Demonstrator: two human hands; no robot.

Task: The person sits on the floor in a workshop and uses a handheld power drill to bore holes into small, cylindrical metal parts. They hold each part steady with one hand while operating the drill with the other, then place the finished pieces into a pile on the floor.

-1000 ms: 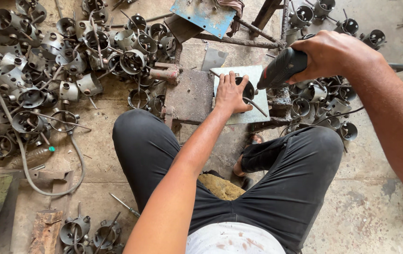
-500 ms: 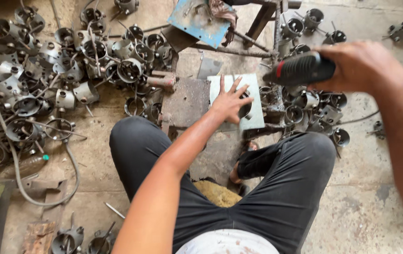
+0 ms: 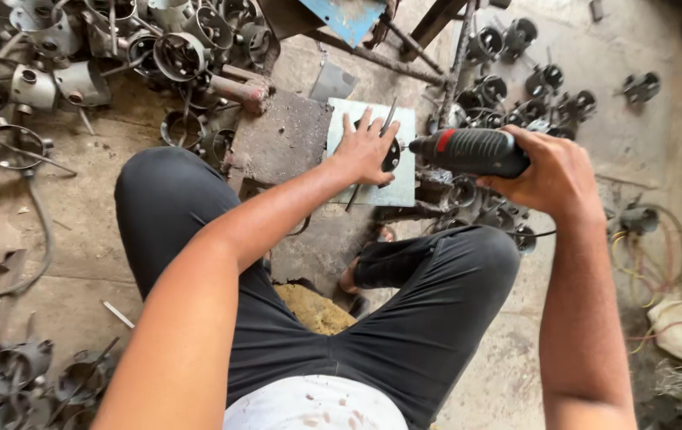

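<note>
My left hand [image 3: 366, 148] presses flat on a dark round metal part [image 3: 391, 154] that lies on a pale metal sheet [image 3: 399, 185], with a thin rod [image 3: 388, 117] sticking up past my fingers. My right hand [image 3: 552, 171] grips a dark power drill [image 3: 468, 151] with a red band, held sideways, its nose pointing left at the round part beside my left hand. I am squatting, my knees in black trousers on either side of the sheet.
A rusty steel block [image 3: 281, 139] lies left of the sheet. Heaps of grey round metal housings [image 3: 177, 52] fill the upper left, darker ones [image 3: 516, 36] the upper right. A blue plate [image 3: 349, 16] on a frame stands behind. Wires [image 3: 651, 255] and a hose [image 3: 34, 231] lie on the floor.
My right hand has lowered the drill and brought it left, down to the round part by my left hand. My left hand stays pressed on the sheet. The camera has moved closer.
</note>
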